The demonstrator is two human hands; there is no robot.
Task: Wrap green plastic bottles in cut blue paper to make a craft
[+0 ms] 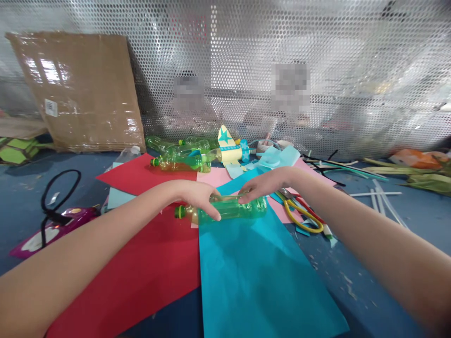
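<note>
A clear green plastic bottle (232,209) with a green cap lies on its side across the top part of a blue paper sheet (253,272), its cap pointing left. My left hand (201,196) is closed round the bottle near its neck, thumb along the near side. Toward the bottle's base, my right hand (265,183) grips it from above, with some fingers hidden behind it. Red paper (158,267) lies to the left of the blue sheet. Beside my right forearm are yellow-handled scissors (305,225) and a red-handled tool (310,209).
Behind lie more green bottles (183,159) and a yellow paper-covered bottle (230,152) with blue stars. A purple device (63,227) with a black cord sits left. Cardboard (84,94) leans on the perforated metal wall (239,47). White sticks (380,202) lie right.
</note>
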